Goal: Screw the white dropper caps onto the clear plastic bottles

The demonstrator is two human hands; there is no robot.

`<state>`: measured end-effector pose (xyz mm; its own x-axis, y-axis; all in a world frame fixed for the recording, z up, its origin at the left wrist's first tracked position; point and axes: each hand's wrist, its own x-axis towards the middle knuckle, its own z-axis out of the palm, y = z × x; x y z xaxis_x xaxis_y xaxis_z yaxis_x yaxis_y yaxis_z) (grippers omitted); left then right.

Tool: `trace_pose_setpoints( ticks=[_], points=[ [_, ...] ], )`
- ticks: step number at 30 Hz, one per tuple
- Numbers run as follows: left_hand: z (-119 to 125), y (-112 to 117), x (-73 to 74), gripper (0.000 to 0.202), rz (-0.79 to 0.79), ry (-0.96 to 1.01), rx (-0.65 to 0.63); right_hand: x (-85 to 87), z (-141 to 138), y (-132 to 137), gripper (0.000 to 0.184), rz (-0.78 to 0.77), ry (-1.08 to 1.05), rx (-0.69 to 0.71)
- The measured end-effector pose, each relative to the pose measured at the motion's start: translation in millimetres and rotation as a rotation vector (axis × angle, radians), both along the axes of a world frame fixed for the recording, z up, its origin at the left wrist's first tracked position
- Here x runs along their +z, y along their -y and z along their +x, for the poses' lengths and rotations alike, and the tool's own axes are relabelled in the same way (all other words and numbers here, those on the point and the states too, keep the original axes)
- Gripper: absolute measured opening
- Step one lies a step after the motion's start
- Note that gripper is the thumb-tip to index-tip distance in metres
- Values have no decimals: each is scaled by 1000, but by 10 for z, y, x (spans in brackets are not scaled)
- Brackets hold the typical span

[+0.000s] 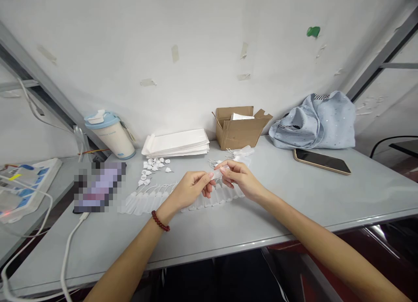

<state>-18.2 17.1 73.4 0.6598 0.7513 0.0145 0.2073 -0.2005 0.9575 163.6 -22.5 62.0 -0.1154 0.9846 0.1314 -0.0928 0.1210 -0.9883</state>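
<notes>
My left hand [191, 188] and my right hand [240, 176] meet above the table, thumbs and fingers pinched on the two ends of a small translucent plastic tube [217, 174]. Its exact kind cannot be made out, and the fingertips hide part of it. Below and behind the hands lies a row of similar translucent tubes [148, 202], some with thin white stems. Small white caps [153, 164] with pointed tips are heaped to the left. More clear pieces [241, 154] lie beyond my right hand.
White padded envelopes [176, 143] are stacked by the wall, beside an opened cardboard box [241, 132]. A tumbler [111, 134] and a phone with a blurred screen [99, 186] stand left, with a white cable. At right are a light-blue bag [313, 123] and another phone [321, 162].
</notes>
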Motion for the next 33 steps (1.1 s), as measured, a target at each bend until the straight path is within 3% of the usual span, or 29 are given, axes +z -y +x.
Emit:
trace_pose_setpoints(
  ticks=[6,14,17,23,28,33],
  points=[
    [26,79,2,37,255,-37,48,-18,16,-10,23,3,-22,-6],
    [12,50,-140,26,917,-97,68,-10,7,-7,22,-36,-83,-23],
    [12,32,-193,23,1052,-134,80,-5,-1,-3,23,-62,-101,-22],
    [17,-45,-214,20,956,-185,110,-21,23,-69,29,-53,-19,-83],
    [-181,-320,-190,27,804,-320,378,-9,244,-186,27,43,119,-274],
    [-481,-643,-209,25,766,-504,553,-102,498,-340,28,314,728,-392]
  ],
)
